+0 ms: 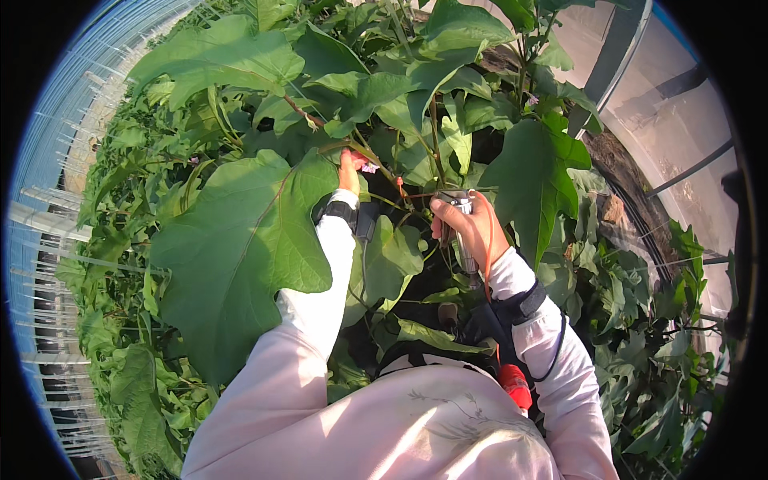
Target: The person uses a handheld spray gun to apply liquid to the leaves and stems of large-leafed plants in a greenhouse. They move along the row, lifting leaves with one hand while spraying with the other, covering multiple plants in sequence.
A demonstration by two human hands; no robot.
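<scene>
My left hand [350, 171] reaches up among the eggplant stems, its fingers partly curled beside a purple eggplant flower [369, 168]. Whether those fingers grip a stem cannot be made out. My right hand [468, 222] is closed around a metal hand sprayer [465, 240] held upright, with a thin orange tube [489, 240] running from it down past the wrist. A small orange-red tip [399, 181] on a thin rod points from the tool towards the flower. Below my right forearm, a red object [514, 386] sits at my waist.
A large eggplant leaf [246, 252] spreads over my left forearm. Another broad leaf [531, 174] hangs right of my right hand. Dense plants stand on both sides. A metal post [612, 60] and plastic sheeting [678, 162] rise at the right. A black cable [559, 354] loops by my right forearm.
</scene>
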